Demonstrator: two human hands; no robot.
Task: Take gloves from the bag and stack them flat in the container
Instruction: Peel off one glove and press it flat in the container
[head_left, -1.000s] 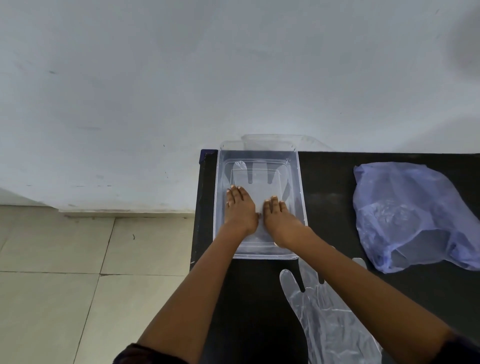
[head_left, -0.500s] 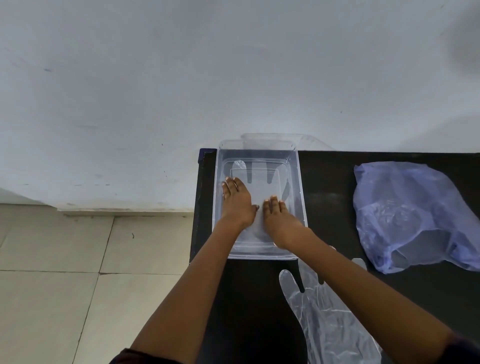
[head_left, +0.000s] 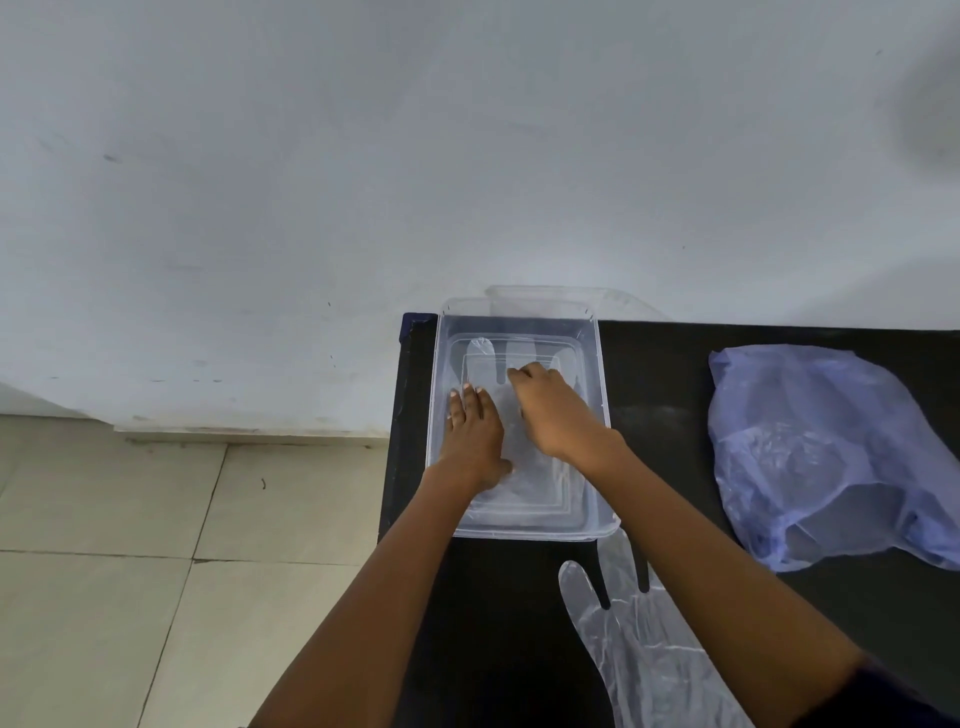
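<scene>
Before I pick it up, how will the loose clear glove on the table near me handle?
Probably floppy: the glove is thin, wrinkled film lying limp on the black table, so it would likely droop from one pinch. It looks very light and may cling or drift. It is see-through, so its edges could be hard to find.

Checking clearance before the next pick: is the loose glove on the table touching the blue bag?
Apart. The head view shows bare black table between the loose glove and the blue bag, though the right forearm hides part of that glove.
</scene>
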